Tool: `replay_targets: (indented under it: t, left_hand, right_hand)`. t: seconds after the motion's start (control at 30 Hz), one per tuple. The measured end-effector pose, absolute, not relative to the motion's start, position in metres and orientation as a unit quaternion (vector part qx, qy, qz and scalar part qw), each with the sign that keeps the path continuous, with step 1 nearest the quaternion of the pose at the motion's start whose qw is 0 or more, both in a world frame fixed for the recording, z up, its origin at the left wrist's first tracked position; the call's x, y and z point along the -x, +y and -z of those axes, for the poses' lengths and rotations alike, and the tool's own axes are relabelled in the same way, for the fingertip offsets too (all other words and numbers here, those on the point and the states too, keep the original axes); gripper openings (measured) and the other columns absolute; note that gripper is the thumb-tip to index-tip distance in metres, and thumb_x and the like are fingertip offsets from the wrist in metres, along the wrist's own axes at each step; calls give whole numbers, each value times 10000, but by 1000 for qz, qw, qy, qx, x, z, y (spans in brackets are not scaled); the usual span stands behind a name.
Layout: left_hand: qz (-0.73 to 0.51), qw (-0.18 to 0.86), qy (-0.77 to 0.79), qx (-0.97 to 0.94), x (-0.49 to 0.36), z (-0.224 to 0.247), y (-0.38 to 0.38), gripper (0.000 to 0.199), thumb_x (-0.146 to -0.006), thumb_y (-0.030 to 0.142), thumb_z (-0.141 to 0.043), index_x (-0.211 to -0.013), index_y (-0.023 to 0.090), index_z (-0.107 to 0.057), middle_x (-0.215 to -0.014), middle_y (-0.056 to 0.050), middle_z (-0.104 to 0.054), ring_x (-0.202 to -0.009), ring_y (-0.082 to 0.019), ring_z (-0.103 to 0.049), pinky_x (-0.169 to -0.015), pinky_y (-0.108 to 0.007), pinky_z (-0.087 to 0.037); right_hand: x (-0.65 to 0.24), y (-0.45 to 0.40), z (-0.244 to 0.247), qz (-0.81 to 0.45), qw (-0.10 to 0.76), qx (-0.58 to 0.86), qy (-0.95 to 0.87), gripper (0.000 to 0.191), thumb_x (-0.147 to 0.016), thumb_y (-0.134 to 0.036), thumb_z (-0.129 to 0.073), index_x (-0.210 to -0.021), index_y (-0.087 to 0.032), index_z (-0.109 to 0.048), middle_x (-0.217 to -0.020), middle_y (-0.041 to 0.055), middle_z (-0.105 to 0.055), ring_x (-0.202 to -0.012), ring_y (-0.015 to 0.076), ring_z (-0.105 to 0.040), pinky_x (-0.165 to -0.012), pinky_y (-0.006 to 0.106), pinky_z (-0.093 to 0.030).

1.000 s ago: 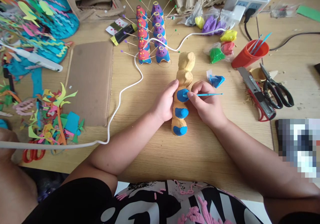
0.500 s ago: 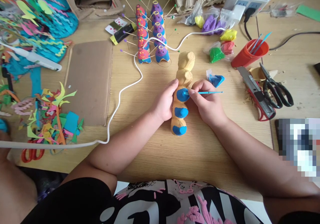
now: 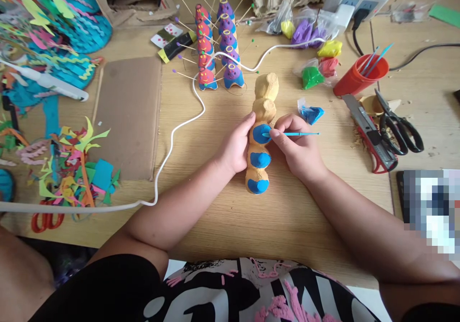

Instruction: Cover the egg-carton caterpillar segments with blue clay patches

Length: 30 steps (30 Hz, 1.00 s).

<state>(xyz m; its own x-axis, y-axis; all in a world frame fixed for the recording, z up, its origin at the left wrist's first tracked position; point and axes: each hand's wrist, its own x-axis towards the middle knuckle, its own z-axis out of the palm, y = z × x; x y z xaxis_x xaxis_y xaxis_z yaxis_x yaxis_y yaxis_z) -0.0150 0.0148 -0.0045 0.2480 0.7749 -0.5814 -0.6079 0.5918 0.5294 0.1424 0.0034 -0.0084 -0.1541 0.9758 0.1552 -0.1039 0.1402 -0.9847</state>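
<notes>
One bumpy tan strip (image 3: 258, 149) on the bench (image 3: 215, 235), well in from its near edge; left hand (image 3: 235, 147), grip closed on the strip's left side; right hand (image 3: 299, 147), grip pinching a blue tool (image 3: 302, 133), tip at a blue patch (image 3: 258, 132); open wood outward to white cord (image 3: 156, 190), utility knife (image 3: 374, 137)

1. From far away, I see a light brown wooden desk (image 3: 204, 216) with grain lines in it.
2. I spot a thin, dark seam (image 3: 373, 39) on its right side.
3. Soft, pale light falls on the wood.
4. Under the left edge, I see a dark space (image 3: 72, 262).
</notes>
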Motion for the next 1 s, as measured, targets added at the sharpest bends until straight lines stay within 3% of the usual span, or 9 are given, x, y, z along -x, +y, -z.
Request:
replay_targets:
  t: [0.2,0.63,0.9,1.0]
  left_hand:
    - [-442,787,420,-90,14,3,16,438,-1070,635,-665,-1011,217,-781,-823,-19,-814,-833,-200,-849,-791,-296,-666]
    - [-429,804,405,-75,17,2,17,454,-1094,623,-622,-952,213,-755,-776,-19,-785,-772,-207,-834,-754,-318,-680]
    - [-424,812,392,-83,18,1,17,415,-1106,573,-620,-950,219,-769,-747,-4,-767,-712,-183,-798,-690,-291,-649]
    - [-426,806,402,-87,18,4,18,397,-1063,603,-678,-962,235,-789,-783,-12,-794,-778,-223,-824,-717,-331,-659]
  right_hand:
    - [-140,0,11,-519,502,405,-561,582,-868,-756,-890,-828,-252,-601,-766,-26,-580,-704,148,-540,-638,309,-458]
    - [-140,0,13,-403,525,432,-613,516,-905,-713,-880,-806,-254,-666,-839,8,-618,-804,189,-563,-812,389,-512]
    - [-142,1,11,-408,520,398,-636,441,-914,-633,-908,-796,-269,-690,-869,28,-665,-848,216,-612,-855,425,-555]
    - [-142,1,11,-395,511,415,-641,411,-913,-615,-916,-816,-275,-706,-870,33,-672,-858,227,-614,-855,437,-566]
